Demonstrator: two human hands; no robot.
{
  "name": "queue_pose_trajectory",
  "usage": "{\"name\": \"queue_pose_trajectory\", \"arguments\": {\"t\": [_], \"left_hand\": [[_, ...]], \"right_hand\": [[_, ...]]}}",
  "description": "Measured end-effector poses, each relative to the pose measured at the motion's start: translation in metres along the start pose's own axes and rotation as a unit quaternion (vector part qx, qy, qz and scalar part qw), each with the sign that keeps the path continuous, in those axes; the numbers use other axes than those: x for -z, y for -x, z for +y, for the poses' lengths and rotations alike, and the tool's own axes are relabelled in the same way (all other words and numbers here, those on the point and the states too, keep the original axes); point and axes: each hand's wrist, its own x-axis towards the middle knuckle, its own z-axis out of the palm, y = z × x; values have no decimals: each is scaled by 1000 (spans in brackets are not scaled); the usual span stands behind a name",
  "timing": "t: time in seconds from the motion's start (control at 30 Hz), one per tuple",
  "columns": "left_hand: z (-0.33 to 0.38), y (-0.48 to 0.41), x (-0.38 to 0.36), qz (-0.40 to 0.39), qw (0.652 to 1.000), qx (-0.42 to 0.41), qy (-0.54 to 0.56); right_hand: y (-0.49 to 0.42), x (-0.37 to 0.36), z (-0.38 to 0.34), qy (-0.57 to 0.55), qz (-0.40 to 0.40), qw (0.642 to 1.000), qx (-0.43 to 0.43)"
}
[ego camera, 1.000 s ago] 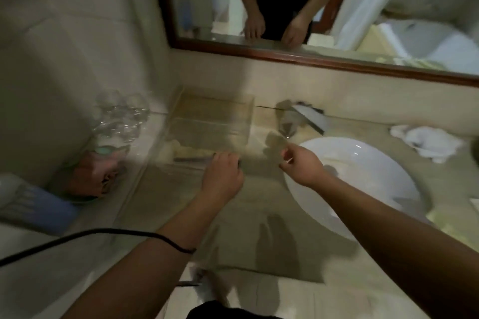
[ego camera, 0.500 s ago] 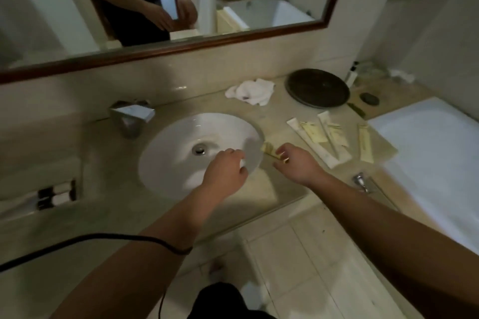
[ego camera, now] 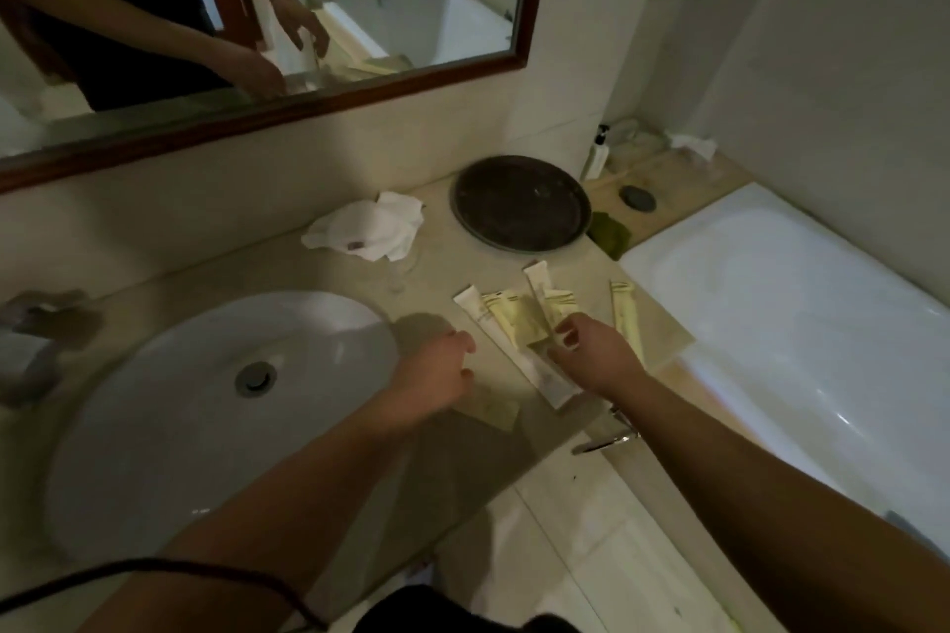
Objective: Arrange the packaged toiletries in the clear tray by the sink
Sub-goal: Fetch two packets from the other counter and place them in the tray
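Where packets (ego camera: 514,324) lie, beige countertop (ego camera: 442,272).

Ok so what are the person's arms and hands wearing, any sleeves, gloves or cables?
Both forearms are bare, with no sleeves showing. The left hand and right hand have no gloves or visible rings. A thin black cable loops across the left forearm.

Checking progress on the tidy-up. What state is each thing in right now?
left hand: loosely curled, holding nothing
right hand: fingers at the packets, grip unclear
packaged toiletries: lying loose on the counter, some overlapping
sink: empty, drain visible
white cloth: crumpled
dark round tray: empty
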Motion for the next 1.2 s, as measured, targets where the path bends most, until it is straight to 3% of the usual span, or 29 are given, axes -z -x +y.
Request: {"name": "queue_pose_trajectory", "arguments": {"t": [0.17,0.3,0.43,0.63,0.77,1.0,1.1,1.2], "left_hand": [[18,-39,-5,2,999,11,51],[35,-71,-11,38,998,21,36],[50,-97,-14,82,994,76,4],[63,-132,-14,-2,984,153,-93],[69,-139,-17,-8,973,193,-125],[79,-143,-10,24,959,272,-70],[79,-137,-3,55,955,287,42],[85,-123,13,142,949,251,126]], "right_hand": [[-36,8,27,-1,17,998,-68],[-70,15,46,4,-10,998,-58],[-103,20,56,47,-78,996,26],[-151,29,70,168,-196,952,161],[-162,28,73,227,-199,922,242],[-183,41,70,194,-177,929,261],[-181,58,57,127,-194,937,261],[-169,75,33,83,-218,931,280]]}}
